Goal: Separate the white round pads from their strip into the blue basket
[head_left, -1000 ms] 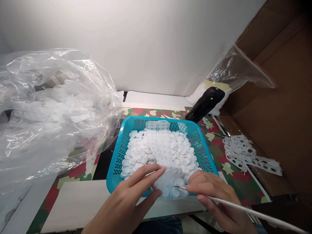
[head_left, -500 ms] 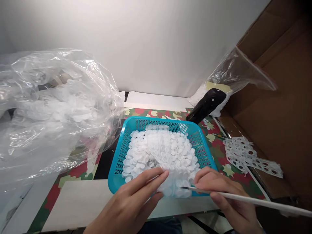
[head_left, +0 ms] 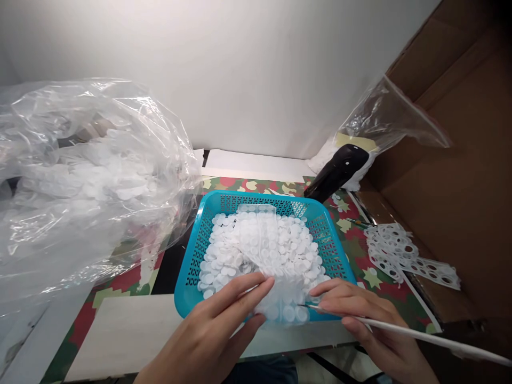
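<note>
A blue-green plastic basket (head_left: pixel 189 256) full of small white round discs (head_left: pixel 224 250) sits in front of me. A translucent sheet strip (head_left: pixel 260 234) with rows of round discs lies over the heap and reaches to the near rim. My left hand (head_left: pixel 224 314) pinches the strip's left edge between thumb and fingers. In my right hand (head_left: pixel 368 314) is a thin white-handled tool (head_left: pixel 416 334) with a fine dark point. That point rests at the discs near the strip's lower right end; whether it pierces the sheet cannot be made out.
At the left bulges a large clear plastic bag (head_left: pixel 100 181) with white pieces inside. Behind the basket's right corner stands a black device (head_left: pixel 338 168), near another clear bag (head_left: pixel 376 117). Punched-out sheet scraps (head_left: pixel 400 253) lie at the right, beside a cardboard box (head_left: pixel 452 176).
The fingers of my right hand have shifted slightly left and opened a little at the strip's edge, while the tool's tip has risen slightly. My left hand keeps its hold on the strip.
</note>
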